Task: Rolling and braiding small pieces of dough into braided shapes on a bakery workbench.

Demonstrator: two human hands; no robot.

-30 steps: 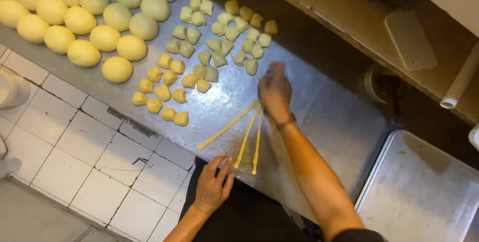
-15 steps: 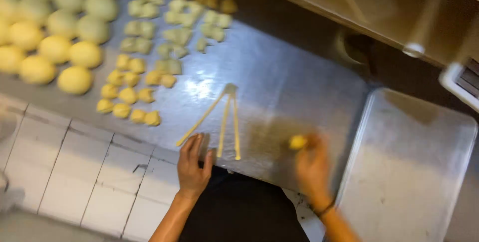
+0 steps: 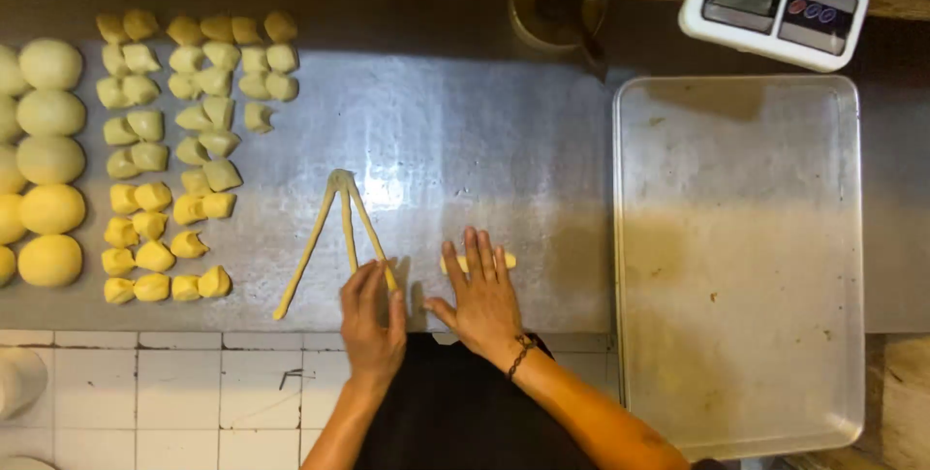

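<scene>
My right hand (image 3: 481,296) lies flat, fingers spread, on a short yellow dough piece (image 3: 507,261) on the steel counter (image 3: 465,141). The dough's two ends stick out from under the fingers. My left hand (image 3: 371,317) rests palm down just left of it, fingers together, touching the near end of one of three thin dough ropes (image 3: 332,230). The ropes join at their far tip and fan out toward me.
Several small cut dough pieces (image 3: 184,155) lie in rows at the left, with larger round dough balls (image 3: 48,179) at the far left. An empty metal baking tray (image 3: 738,257) sits at the right, a digital scale (image 3: 775,0) behind it. White tiles line the counter's front.
My right hand took a dough piece from the far pile, carried it right and toward me, and now presses it flat on the counter. My left hand moved up beside the ropes. The view shifted right.
</scene>
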